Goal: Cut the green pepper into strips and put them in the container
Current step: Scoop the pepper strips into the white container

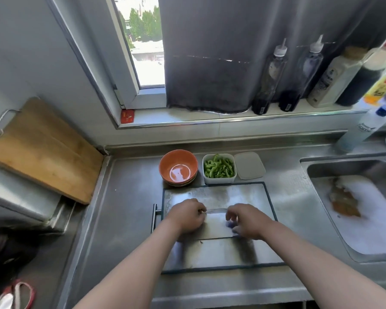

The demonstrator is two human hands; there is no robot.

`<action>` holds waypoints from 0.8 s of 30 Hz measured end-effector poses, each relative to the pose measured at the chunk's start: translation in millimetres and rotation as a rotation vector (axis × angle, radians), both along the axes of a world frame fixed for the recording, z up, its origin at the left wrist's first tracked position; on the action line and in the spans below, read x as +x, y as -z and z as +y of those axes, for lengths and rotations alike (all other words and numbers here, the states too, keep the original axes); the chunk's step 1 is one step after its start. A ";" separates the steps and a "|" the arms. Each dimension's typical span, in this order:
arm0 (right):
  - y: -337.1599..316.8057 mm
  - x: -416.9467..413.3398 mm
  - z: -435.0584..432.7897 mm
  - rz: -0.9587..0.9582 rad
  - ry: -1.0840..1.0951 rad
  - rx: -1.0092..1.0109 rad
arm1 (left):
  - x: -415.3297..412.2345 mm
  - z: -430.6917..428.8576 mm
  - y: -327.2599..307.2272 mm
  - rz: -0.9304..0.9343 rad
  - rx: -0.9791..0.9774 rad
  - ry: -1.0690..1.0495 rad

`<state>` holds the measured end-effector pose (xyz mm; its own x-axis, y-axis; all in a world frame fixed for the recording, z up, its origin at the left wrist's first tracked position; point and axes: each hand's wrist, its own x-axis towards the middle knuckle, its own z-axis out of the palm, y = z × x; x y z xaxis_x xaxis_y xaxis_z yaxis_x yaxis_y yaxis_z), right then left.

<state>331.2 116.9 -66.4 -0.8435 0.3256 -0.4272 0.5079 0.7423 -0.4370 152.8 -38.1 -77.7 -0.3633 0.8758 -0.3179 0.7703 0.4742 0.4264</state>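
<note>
Inspecting: left hand (pixel 185 216) pinches a small scrap (pixel 202 211); right hand (pixel 246 220) grip unclear; I'd sweep remnants carefully into the white rectangular container (pixel 218 180).

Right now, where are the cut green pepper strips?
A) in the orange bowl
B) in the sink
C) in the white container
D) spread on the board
C: the strips lie piled in the container, which stands behind the board between the bowl and the lid.
</note>
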 end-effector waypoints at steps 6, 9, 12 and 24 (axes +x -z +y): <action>-40.6 -24.9 49.2 0.069 0.105 0.149 | -23.2 64.2 -30.0 0.022 0.188 0.008; -43.5 -30.6 80.8 0.077 0.187 0.179 | -30.9 102.5 -40.0 0.063 0.222 0.025; -38.2 -36.1 108.9 0.049 0.234 0.201 | -37.1 139.0 -36.9 0.105 0.134 0.077; 16.3 -81.3 172.9 -0.204 0.261 0.141 | -60.0 197.3 14.1 0.139 0.038 0.028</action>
